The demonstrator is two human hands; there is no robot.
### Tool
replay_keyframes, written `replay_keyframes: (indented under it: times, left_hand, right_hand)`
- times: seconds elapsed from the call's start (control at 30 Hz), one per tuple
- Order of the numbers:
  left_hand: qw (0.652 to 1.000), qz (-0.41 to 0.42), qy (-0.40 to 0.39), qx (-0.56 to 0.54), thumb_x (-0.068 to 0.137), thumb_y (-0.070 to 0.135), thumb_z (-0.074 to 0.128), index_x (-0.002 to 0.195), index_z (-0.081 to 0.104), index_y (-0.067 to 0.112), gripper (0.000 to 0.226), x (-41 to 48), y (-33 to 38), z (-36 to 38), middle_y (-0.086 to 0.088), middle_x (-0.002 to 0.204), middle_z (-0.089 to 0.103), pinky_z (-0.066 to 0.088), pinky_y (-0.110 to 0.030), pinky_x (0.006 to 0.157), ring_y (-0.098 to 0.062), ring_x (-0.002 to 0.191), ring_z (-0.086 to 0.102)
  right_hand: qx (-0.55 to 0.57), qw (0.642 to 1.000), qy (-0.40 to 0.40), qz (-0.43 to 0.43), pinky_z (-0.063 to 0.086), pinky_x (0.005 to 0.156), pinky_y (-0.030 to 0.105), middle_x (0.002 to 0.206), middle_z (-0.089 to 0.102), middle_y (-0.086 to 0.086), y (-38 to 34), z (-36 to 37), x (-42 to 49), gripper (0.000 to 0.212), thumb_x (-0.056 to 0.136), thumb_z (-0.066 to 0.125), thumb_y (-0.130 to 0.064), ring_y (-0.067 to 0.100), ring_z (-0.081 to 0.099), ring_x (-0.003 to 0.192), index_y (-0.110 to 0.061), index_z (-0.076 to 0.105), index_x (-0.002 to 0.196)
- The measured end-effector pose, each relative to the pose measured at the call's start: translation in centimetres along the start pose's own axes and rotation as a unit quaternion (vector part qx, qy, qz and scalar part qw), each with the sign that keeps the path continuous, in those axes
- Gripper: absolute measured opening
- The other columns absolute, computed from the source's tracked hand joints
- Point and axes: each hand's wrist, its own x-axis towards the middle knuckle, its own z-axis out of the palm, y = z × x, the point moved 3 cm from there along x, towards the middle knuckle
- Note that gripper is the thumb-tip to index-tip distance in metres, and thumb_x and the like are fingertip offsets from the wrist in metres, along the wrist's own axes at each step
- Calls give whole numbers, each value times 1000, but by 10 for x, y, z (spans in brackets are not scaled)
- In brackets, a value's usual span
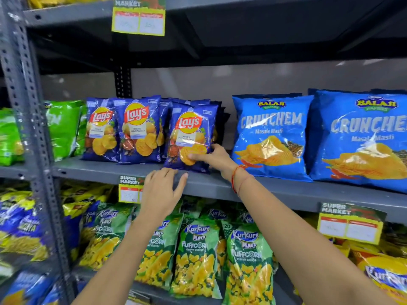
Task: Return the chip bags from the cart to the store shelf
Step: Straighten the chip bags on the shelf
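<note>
In the head view, a grey metal shelf (220,186) was seen running across the middle of the frame, its front lip tilted down to the right. Three rows of blue Lay's bags (136,130) were stood upright on it. The front bag of the right row, a blue Lay's bag (191,137), was gripped at its lower right corner by the right hand (211,156), thumb laid on the front face and fingers wrapped behind the bag's right edge. A red thread was worn on that wrist. The bag's bottom was set at the very front of the shelf, close to the lip.

The left hand (160,190) was held open with fingers spread, its fingertips laid against the shelf lip just below that bag; nothing was grasped by it. A yellow price tag (130,190) was partly covered by this hand.

A narrow gap was left between the held bag and the large Balaji Crunchem bags (271,137) to the right. Much open room was left above the bags, under the next shelf. Green Kurkure Puffcorn bags (198,256) were packed tightly on the shelf below.
</note>
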Motion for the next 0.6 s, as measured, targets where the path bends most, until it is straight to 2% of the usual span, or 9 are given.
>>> replay_keyframes:
  times: [0.07, 0.1, 0.2, 0.27, 0.37, 0.6]
  left_hand:
    - [1000, 2, 6, -7, 91, 48, 32, 99, 68, 4, 58, -3, -2, 4, -11, 92, 71, 47, -40, 83, -30, 85, 64]
    - [1000, 5, 9, -12, 91, 47, 33, 101, 68, 4, 57, -4, -2, 6, -11, 95, 72, 47, -41, 85, -29, 88, 65]
    - [999, 8, 25, -27, 92, 47, 34, 103, 69, 4, 56, -7, -5, 10, -10, 102, 73, 46, -41, 91, -27, 97, 66]
    - [999, 9, 33, -35, 92, 47, 34, 102, 69, 4, 56, -7, -6, 11, -10, 101, 73, 46, -42, 91, -26, 96, 66]
    - [998, 4, 50, -43, 91, 44, 36, 100, 69, 4, 52, -8, -5, 11, -10, 98, 73, 46, -41, 90, -27, 92, 66]
    - [997, 1, 58, -45, 91, 43, 36, 101, 69, 5, 51, -9, -5, 13, -10, 99, 73, 41, -40, 94, -26, 95, 65]
  right_hand:
    - [10, 1000, -10, -2, 48, 90, 31, 126, 64, 6, 9, 6, 15, 104, 35, 86, -57, 25, 60, 115, -16, 56, 125]
    - [18, 1000, -12, -6, 49, 96, 34, 124, 66, 5, 11, 7, 18, 103, 32, 87, -56, 25, 61, 114, -15, 59, 123]
    - [20, 999, -11, -24, 48, 102, 39, 117, 70, 6, 7, 8, 15, 76, 52, 91, -34, 23, 62, 112, -11, 62, 118]
    - [16, 999, 1, -42, 47, 103, 38, 117, 69, 7, 2, 9, 13, 70, 57, 91, -27, 22, 61, 111, -10, 62, 118]
    - [9, 997, 12, -70, 44, 97, 27, 122, 66, 8, -1, 12, 14, 67, 62, 88, -21, 19, 58, 111, -7, 59, 121]
    - [-68, 993, 36, -91, 46, 101, 34, 126, 65, 9, 0, 19, 19, 77, 62, 87, -38, 25, 58, 118, -11, 53, 126]
